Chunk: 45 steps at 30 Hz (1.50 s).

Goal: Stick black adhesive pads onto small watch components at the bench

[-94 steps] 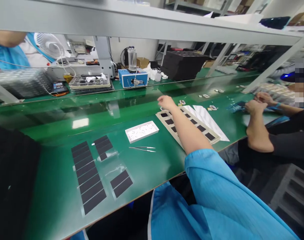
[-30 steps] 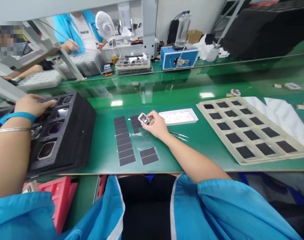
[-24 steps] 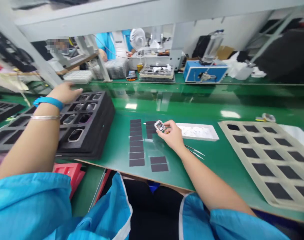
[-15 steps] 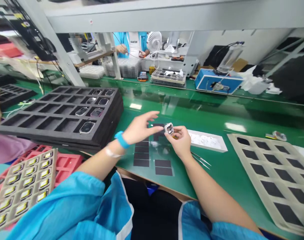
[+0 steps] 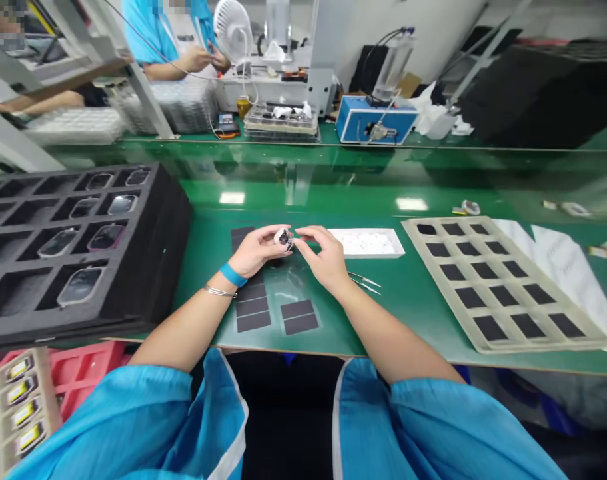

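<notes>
My left hand [image 5: 256, 250], with a blue band at the wrist, grips a small silver smartwatch case [image 5: 284, 237] by its edge. Dark inner parts show in the case's open side. Close against its right side are the thumb and forefinger of my right hand [image 5: 326, 257], drawn together in a pinch; whatever lies between them is too small to make out. Below the hands, black rectangular sheets [image 5: 253, 321] lie on a clear film. A pair of tweezers [image 5: 366, 283] rests beside my right wrist, in front of a white box [image 5: 368, 243] of small pale pieces.
A black foam tray stack [image 5: 148, 267] with watch cases stands left. Below it are a red tray [image 5: 83, 367] and a beige tray [image 5: 46, 387] of yellow-marked parts. Another beige tray [image 5: 433, 287] with black-lined pockets lies right. A co-worker's hands [image 5: 200, 60] show across the bench, near a fan [image 5: 232, 30].
The watch case has passed from my right hand to my left. My right fingers have come to its right side. The whole view has swung to the right.
</notes>
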Motion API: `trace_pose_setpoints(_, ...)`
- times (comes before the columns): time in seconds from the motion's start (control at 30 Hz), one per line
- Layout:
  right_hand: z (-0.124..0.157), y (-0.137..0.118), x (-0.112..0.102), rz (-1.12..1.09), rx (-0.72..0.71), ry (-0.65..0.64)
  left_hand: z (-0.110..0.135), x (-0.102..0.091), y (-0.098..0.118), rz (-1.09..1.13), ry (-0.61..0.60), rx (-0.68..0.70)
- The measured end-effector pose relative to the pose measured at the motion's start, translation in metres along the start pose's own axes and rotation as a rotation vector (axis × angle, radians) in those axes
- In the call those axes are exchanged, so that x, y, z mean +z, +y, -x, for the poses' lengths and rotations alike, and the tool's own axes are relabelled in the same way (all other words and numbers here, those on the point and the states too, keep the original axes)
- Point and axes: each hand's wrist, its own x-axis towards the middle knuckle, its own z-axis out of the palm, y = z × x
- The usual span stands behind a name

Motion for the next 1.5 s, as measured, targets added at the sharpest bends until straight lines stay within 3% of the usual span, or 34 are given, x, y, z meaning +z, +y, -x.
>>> trace_pose_setpoints(0.27, 0.003, -0.002, 0.002, 0.117, -0.083, 0.031, 0.001, 0.011, -0.009, 0.015, -0.036, -0.018)
trace_pose_setpoints(0.77, 0.008, 0.004, 0.007, 0.168, -0.155, 0.056, 0.002, 0.014, -0.015, 0.030, -0.003, 0.012)
trace_pose_setpoints(0.97, 0.005, 0.000, 0.005, -0.025, 0.000, 0.060, 0.002, 0.012, -0.006, 0.170, -0.029, -0.073)
trace_pose_setpoints(1.03, 0.004, -0.003, 0.004, -0.008, -0.019, 0.065, 0.001, 0.010, -0.004, 0.162, -0.038, -0.078)
trace_pose_setpoints(1.17, 0.004, -0.007, 0.003, 0.080, -0.101, -0.005, -0.002, 0.004, -0.007, 0.084, -0.023, -0.032)
trace_pose_setpoints(1.5, 0.007, -0.001, 0.008, 0.114, -0.092, -0.012, -0.009, 0.001, -0.019, -0.007, 0.014, 0.152)
